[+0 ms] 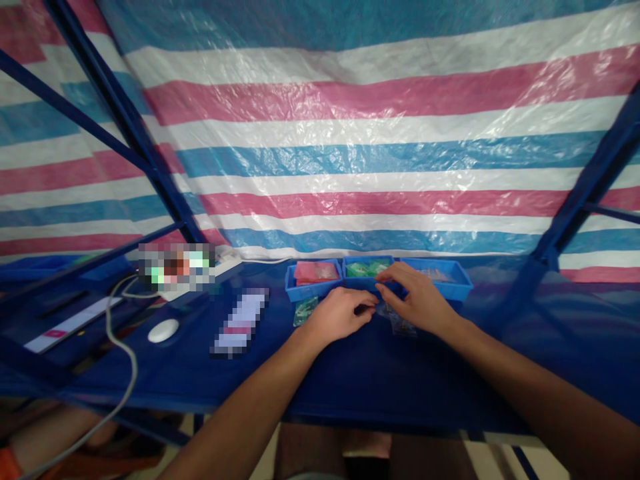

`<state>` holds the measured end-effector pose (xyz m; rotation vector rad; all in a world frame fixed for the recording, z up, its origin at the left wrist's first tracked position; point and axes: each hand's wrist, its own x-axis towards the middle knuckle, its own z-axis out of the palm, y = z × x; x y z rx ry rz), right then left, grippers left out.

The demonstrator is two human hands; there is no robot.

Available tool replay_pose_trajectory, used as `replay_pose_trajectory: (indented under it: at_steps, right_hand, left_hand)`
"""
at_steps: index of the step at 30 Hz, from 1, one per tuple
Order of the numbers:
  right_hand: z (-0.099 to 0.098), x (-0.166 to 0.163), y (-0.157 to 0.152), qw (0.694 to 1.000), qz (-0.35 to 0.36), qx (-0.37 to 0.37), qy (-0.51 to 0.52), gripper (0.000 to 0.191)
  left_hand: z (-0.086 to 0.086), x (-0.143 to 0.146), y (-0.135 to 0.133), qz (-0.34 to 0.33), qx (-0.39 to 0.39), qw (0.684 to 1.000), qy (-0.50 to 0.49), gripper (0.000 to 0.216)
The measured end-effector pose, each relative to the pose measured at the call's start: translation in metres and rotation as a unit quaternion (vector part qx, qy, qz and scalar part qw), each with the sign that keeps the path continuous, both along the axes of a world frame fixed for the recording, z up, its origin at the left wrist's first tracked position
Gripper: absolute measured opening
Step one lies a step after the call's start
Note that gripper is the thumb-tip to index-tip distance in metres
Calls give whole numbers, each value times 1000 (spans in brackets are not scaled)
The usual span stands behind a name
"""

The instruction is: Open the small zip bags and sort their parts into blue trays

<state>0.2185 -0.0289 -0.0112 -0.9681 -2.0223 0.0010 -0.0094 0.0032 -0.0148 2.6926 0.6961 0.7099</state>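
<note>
My left hand [343, 313] is over the blue tabletop with its fingers curled towards the thumb. Whatever its fingertips hold, if anything, is too small to make out. A small clear plastic bag [403, 327] lies beside those fingertips, partly beneath my right hand [417, 297]. The right hand's thumb and forefinger are bent and apart, at the front of the middle blue bin [367, 260], which contains green packets [360, 269]. By my left wrist is a flat green packet [305, 311].
A blue bin [313, 291] with pink packets stands left, another [457, 290] with small clear bags right. Further left are a blurred-out phone-shaped object [241, 322], a white oval object [163, 331] and a white cable [131, 360]. Blue frame posts flank a striped sheet [375, 160].
</note>
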Motion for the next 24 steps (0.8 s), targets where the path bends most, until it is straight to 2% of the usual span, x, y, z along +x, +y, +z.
replay_pose_trajectory:
  at_steps: [3,5,8,11,14,17,24]
  right_hand:
    - [-2,-3,-1,1000,3,-15,7,15]
    - [-3,-4,-1,999,3,-34,16,17]
    - [-7,-7,1,991,21,-104,79,24]
    - [-14,-12,4,955,91,-210,189,37]
    - [-21,-17,8,905,155,-283,276,38]
    - [-23,-18,11,887,145,-301,319,36]
    - [-24,-11,14,899,95,-274,328,36]
  left_hand:
    - [3,-1,-1,22,7,999,-36,21]
    - [5,0,-1,56,0,994,-97,19]
    - [7,2,-2,101,-31,974,-202,18]
    - [7,4,-3,90,-86,956,-266,22]
    - [5,7,-5,58,-147,943,-293,27]
    - [2,8,-4,62,-167,937,-301,30]
    - [-7,9,5,62,-185,937,-290,38]
